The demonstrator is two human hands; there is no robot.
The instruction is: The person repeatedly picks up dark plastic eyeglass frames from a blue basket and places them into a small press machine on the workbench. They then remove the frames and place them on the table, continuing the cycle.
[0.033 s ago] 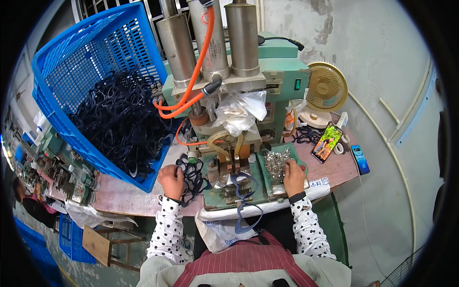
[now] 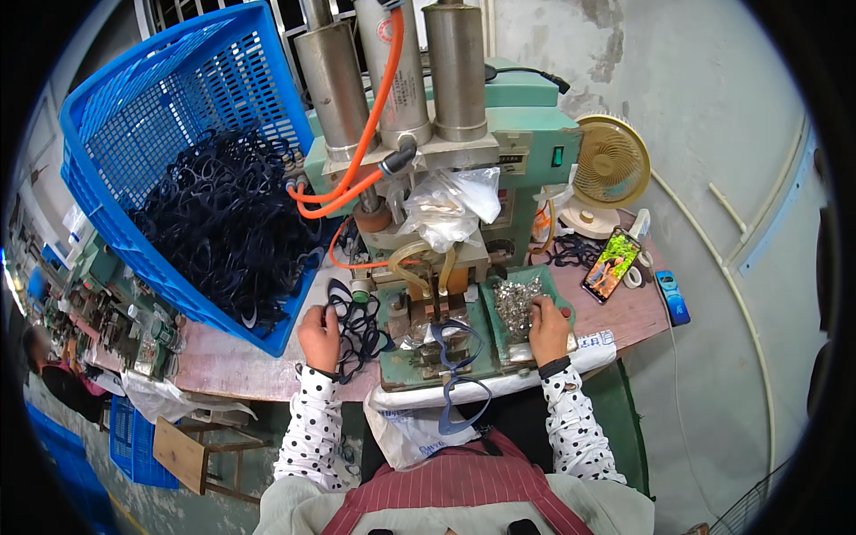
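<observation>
My left hand (image 2: 319, 339) is closed beside a tangle of dark blue looped strips (image 2: 358, 332), and one strip rises from its fingertips. My right hand (image 2: 550, 332) reaches the edge of a pile of small shiny metal pieces (image 2: 515, 305) in a green tray (image 2: 559, 292). Its fingers are curled together, hiding whatever they hold. Between my hands stands a green press machine (image 2: 526, 134) with metal cylinders. A blue looped strip (image 2: 464, 382) hangs from its work point down over the front edge toward my lap.
A large blue crate (image 2: 183, 294) full of dark strips leans at the left. Orange hoses (image 2: 361, 134) and a plastic bag (image 2: 446, 209) hang on the press. On the right are a fan (image 2: 611, 165), a phone (image 2: 610, 265) and a blue device (image 2: 672, 297). A wooden stool (image 2: 183, 459) stands lower left.
A dark loop of strip now stands up at my left fingertips, where it lay lower before. My right hand has hardly moved.
</observation>
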